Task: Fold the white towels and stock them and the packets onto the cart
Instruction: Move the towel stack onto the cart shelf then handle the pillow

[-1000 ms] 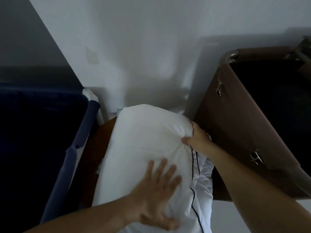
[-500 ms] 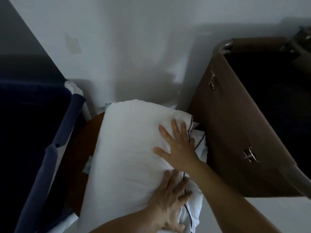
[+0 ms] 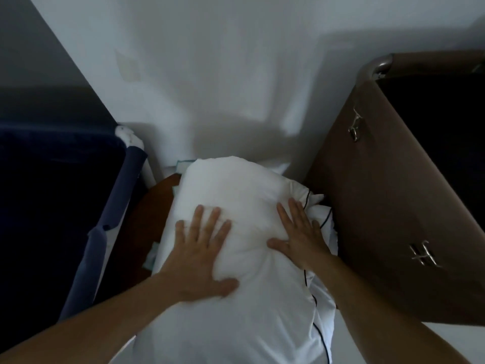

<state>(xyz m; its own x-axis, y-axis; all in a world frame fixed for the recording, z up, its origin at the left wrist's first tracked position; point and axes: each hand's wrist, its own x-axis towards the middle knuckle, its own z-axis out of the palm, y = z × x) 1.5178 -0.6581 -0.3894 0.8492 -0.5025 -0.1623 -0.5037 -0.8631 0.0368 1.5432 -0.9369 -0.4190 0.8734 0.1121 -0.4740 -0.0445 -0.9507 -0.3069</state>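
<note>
Between a dark blue fabric bin [image 3: 52,195] on the left and a brown fabric bin [image 3: 380,206] on the right, a plump white bundle [image 3: 236,187] is lying lengthwise on a reddish-brown wooden surface [image 3: 154,206], its far end pointing toward the pale wall [image 3: 223,74]. Both bare hands are pressing down on the bundle's middle. The left hand [image 3: 202,248] is lying palm-flat on the left half, its fingers straight and spread wide, the thumb stretching toward the right and sinking into the soft cloth; it is gripping nothing. The right hand [image 3: 299,232] is resting just beside it on the right half, apart from the left hand, fingers likewise straight and a little fanned, thumb pointing left, also holding nothing. Under the right hand's outer edge, a white cloth edged with dark piping [image 3: 319,311] is bunching against the brown bin's side and running back toward the camera. Two metal clips [image 3: 355,126] are hanging on that brown side panel. Pale, teal-edged pieces [image 3: 152,256] are peeking out from under the bundle on its left and at its far end; what they are I cannot tell.
</note>
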